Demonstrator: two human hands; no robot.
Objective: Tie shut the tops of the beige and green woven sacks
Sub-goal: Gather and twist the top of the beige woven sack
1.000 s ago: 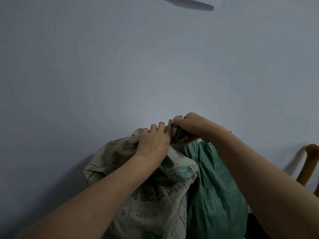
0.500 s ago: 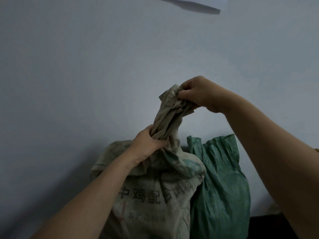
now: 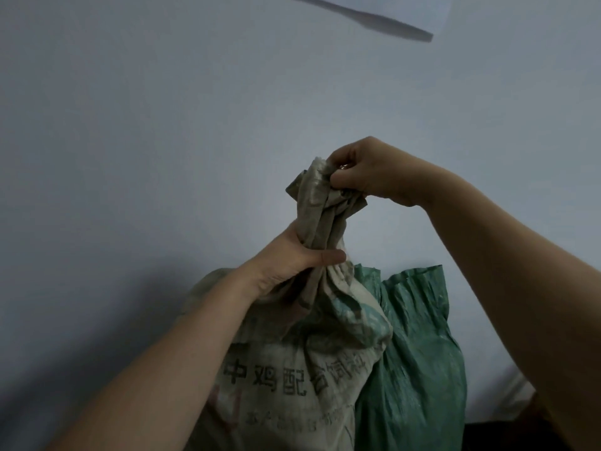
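Observation:
A beige woven sack (image 3: 292, 369) with dark printed characters stands upright against a pale wall. Its top is gathered into a twisted neck (image 3: 320, 216). My left hand (image 3: 292, 258) grips the base of that neck, thumb across the front. My right hand (image 3: 367, 172) holds the upper end of the gathered fabric, pulled up above the left hand. Right beside the beige sack, touching it, stands a green woven sack (image 3: 413, 359) whose top edge is loose and untouched. I see no string or tie.
A pale blue-grey wall (image 3: 162, 141) fills the background directly behind both sacks. A white sheet (image 3: 390, 8) casts a shadow at the top edge. A dark surface (image 3: 507, 437) shows at the lower right behind my right forearm.
My right hand has drawn the beige sack's top upward into a long neck. My left hand moved from the top of the sack to gripping the neck's base.

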